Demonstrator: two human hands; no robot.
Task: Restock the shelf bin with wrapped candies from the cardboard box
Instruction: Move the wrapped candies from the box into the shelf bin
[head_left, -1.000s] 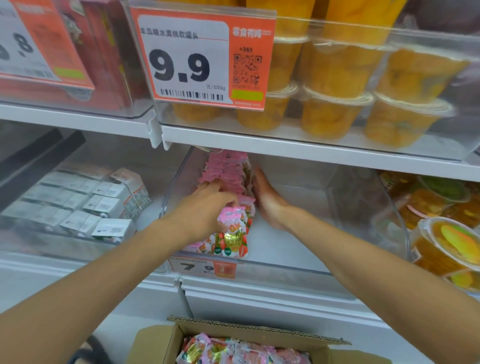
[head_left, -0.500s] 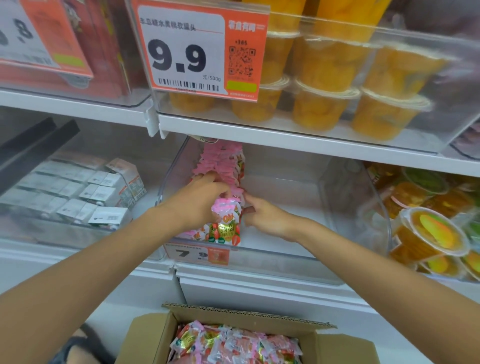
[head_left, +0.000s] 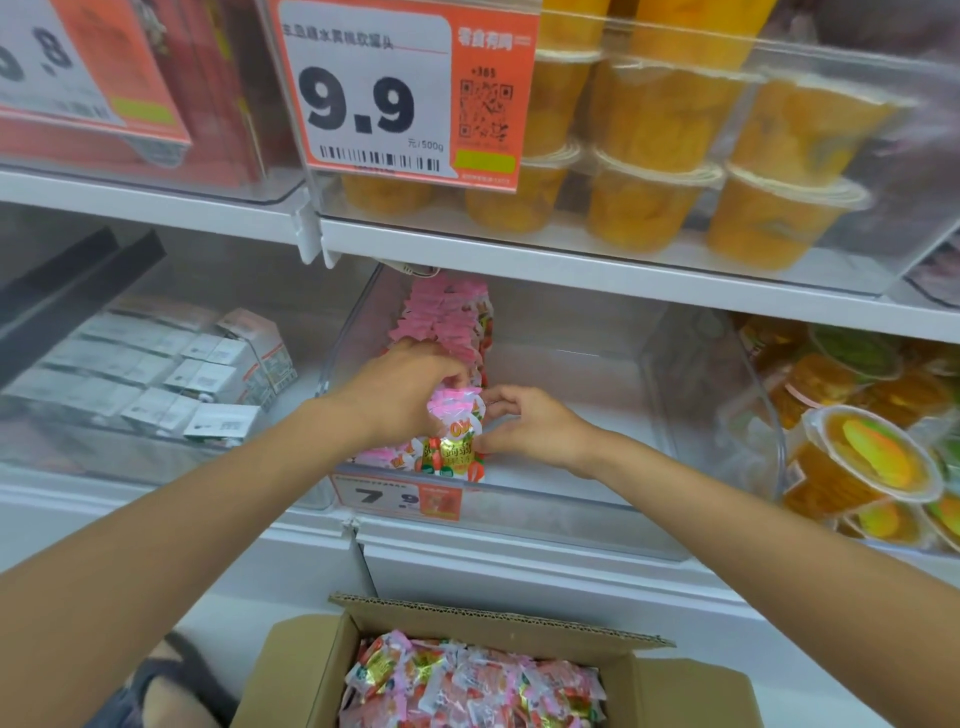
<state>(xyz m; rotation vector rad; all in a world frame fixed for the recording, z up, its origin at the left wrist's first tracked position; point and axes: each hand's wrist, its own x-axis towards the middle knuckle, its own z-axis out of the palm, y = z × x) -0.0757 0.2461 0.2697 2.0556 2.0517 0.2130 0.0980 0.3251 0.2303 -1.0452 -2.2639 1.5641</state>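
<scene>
A clear plastic shelf bin (head_left: 597, 499) sits on the middle shelf. Along its left side stands a row of pink wrapped candies (head_left: 447, 322). My left hand (head_left: 400, 395) grips the front packets of that row from the left. My right hand (head_left: 530, 421) pinches the front candy packet (head_left: 454, 447) from the right side. Below, an open cardboard box (head_left: 291, 670) holds several loose wrapped candies (head_left: 467, 686).
A price tag reading 7.9 (head_left: 397, 498) hangs on the bin's front. White cartons (head_left: 197, 374) fill the bin to the left, fruit jelly cups (head_left: 872, 467) the bin to the right. Orange fruit cups (head_left: 649, 202) and a 9.9 tag (head_left: 405, 93) sit on the shelf above.
My right hand has drawn back from deep beside the candy row to the front packet. My left hand stays on the row's front. The view has tilted down a little.
</scene>
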